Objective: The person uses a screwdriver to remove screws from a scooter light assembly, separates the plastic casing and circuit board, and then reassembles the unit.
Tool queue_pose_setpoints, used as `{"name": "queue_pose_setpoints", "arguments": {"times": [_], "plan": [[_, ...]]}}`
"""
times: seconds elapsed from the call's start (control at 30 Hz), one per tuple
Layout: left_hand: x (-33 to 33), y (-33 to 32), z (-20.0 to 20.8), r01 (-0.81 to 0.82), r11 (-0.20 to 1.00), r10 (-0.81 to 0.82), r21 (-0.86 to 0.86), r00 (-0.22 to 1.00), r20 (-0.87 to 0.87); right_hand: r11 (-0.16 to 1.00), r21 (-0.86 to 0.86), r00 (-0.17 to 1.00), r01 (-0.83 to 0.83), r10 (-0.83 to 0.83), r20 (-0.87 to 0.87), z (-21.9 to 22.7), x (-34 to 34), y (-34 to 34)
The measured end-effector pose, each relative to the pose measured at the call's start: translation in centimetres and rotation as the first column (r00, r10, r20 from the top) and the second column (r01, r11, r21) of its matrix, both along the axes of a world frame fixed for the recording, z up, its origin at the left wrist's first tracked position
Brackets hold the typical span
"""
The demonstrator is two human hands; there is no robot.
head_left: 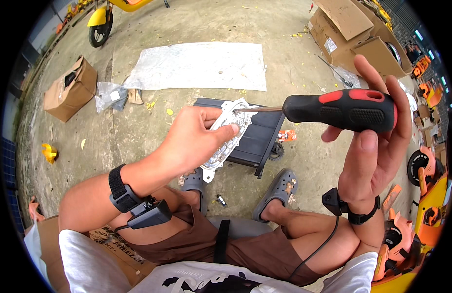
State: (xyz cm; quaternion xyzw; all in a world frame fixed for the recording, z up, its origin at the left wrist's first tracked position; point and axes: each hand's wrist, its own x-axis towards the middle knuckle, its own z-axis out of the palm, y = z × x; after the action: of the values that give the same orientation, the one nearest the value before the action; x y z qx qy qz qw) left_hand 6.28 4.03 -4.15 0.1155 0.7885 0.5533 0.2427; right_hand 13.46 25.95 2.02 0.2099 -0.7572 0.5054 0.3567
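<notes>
My left hand (189,136) grips a long oval part (220,155) with a white rim and a shiny, silvery inside, perhaps a lamp housing. The thumb presses on its face and the fingers curl behind. In my right hand (365,168) is a screwdriver (336,110) with a black and red handle, lying nearly level. My thumb is under the handle's end, with fingers around the far side. The metal shaft (265,109) points left, and its tip meets the upper part of the oval piece. Whether a screw sits there is too small to tell.
Below the part stands a low black slatted stand (257,136), a toothed black wheel (276,151) by its right side. A white sheet (201,66) covers floor ahead. Cardboard boxes (72,93) stand left and far right. Orange and yellow vehicle parts (397,237) crowd the right. A cable (328,244) hangs from my right wrist.
</notes>
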Motion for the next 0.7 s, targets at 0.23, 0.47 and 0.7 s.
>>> {"name": "queue_pose_setpoints", "arguments": {"times": [0.23, 0.47, 0.7], "plan": [[0.0, -0.1, -0.1, 0.007, 0.998, -0.008, -0.060, 1.000, -0.012, 0.915, 0.342, 0.975, 0.213, -0.221, -0.015, -0.2, 1.1, 2.5], [0.0, -0.1, -0.1, -0.008, 1.000, 0.009, -0.026, 1.000, 0.014, 0.945, 0.311, 0.995, 0.098, -0.094, -0.030, 0.3, 1.2, 2.2], [0.0, 0.1, -0.1, -0.003, 1.000, 0.004, -0.012, 1.000, 0.030, 0.959, 0.271, 0.995, 0.087, -0.071, -0.067, -0.1, 0.5, 2.0]]}}
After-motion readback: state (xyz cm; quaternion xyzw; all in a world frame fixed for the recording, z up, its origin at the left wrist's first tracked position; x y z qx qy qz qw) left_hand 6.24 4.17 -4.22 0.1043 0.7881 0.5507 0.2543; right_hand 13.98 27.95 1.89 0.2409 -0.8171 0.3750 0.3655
